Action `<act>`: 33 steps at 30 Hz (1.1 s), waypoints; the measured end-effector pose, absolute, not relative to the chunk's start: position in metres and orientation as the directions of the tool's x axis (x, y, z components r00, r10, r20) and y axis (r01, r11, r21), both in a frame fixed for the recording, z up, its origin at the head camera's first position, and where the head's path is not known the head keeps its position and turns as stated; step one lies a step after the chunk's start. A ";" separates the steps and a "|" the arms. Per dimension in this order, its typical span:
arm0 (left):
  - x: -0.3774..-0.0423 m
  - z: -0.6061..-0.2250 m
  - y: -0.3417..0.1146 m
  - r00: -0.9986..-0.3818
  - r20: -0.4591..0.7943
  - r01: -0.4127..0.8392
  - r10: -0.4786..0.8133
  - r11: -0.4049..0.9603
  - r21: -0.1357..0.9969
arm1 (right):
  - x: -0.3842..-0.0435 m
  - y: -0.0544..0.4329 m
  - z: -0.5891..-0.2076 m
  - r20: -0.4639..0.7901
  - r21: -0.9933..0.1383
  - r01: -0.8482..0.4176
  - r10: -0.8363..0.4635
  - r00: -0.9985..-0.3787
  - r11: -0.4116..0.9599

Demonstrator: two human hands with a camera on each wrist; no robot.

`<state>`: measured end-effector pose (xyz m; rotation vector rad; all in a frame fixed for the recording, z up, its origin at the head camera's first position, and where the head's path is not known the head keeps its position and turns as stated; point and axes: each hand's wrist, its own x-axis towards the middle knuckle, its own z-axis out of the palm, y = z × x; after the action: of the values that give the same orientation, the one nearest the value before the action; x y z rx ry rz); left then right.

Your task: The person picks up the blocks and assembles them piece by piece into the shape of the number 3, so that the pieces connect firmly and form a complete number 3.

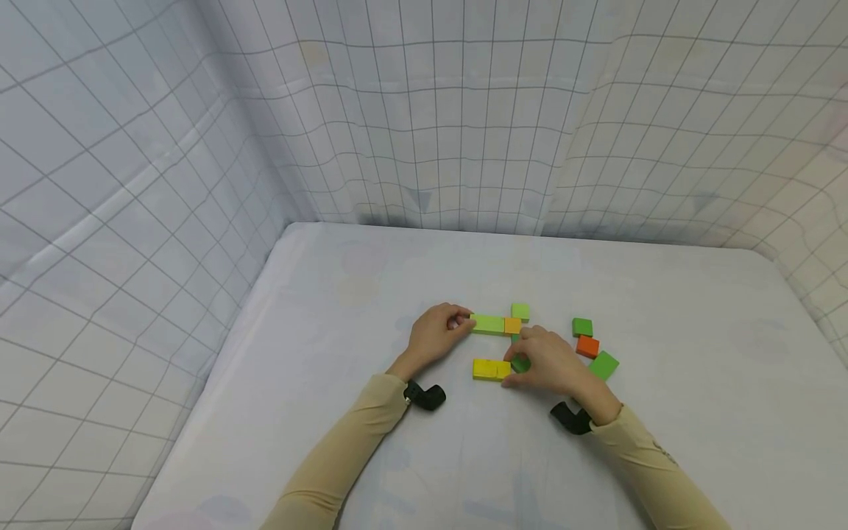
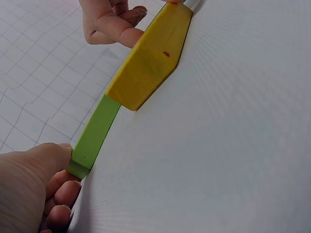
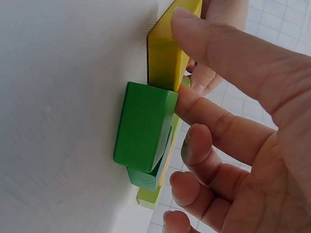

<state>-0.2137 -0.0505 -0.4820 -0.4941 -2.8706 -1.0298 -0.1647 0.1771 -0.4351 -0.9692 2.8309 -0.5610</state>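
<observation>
Left hand: nearly closed, thumb and fingertips pinching the outer end of a light-green, flat rectangular bar, wooden by its look.
Right hand: partly closed, thumb and index finger spanning the right end of a yellow rectangular block, seemingly painted wood; its other fingers curl loosely, holding nothing.
Yellow block: low on the white cloth-covered surface, nearer the person than the left hand's bar, its right end touching a dark-green block beneath the right hand.
Crosspiece by the hands: the bar's far end meets an orange square block, with a light-green square block just beyond it and a teal piece partly hidden by the right hand.
Loose pieces right of the right hand: a green square block, a red-orange block and a bright-green block.
Good handling: the step looks like setting the yellow block's end flush; a light, level squeeze kept low should serve best.
Steadying: the left hand probably does well to hold its bar without pushing.
Risk: the right index finger lies close to the join, so a sideways nudge could skew the dark-green block.
</observation>
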 end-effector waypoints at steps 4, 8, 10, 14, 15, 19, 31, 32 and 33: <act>-0.213 -0.482 -0.050 -0.946 0.160 0.319 0.282 0.727 0.607 | -0.164 0.177 -0.435 0.028 -0.376 -0.572 -0.608 -0.793 0.729; -0.213 -0.483 -0.051 -0.944 0.165 0.325 0.285 0.724 0.609 | -0.164 0.178 -0.436 0.029 -0.375 -0.572 -0.608 -0.794 0.730; -0.213 -0.483 -0.051 -0.944 0.165 0.326 0.287 0.723 0.609 | -0.163 0.178 -0.436 0.024 -0.376 -0.568 -0.605 -0.796 0.732; -0.213 -0.483 -0.051 -0.944 0.161 0.325 0.289 0.723 0.610 | -0.162 0.179 -0.435 0.016 -0.387 -0.555 -0.597 -0.802 0.736; -0.213 -0.483 -0.051 -0.944 0.161 0.325 0.289 0.723 0.610 | -0.162 0.179 -0.435 0.019 -0.389 -0.553 -0.594 -0.804 0.737; -0.213 -0.483 -0.051 -0.944 0.167 0.327 0.286 0.721 0.611 | -0.162 0.185 -0.429 0.038 -0.445 -0.524 -0.569 -0.822 0.727; -0.213 -0.484 -0.050 -0.941 0.171 0.333 0.291 0.725 0.602 | -0.171 0.256 -0.393 0.129 -0.550 -0.410 -0.411 -0.903 0.728; -0.213 -0.483 -0.050 -0.942 0.171 0.332 0.289 0.727 0.601 | -0.172 0.263 -0.390 0.123 -0.552 -0.391 -0.392 -0.912 0.736; -0.213 -0.483 -0.050 -0.943 0.171 0.330 0.286 0.728 0.601 | -0.172 0.269 -0.389 0.114 -0.554 -0.372 -0.374 -0.920 0.745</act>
<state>-0.2128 -0.0499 -0.4825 -0.5102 -2.8584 -1.0138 -0.1724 0.2691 -0.3888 -0.6261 2.9311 -0.9284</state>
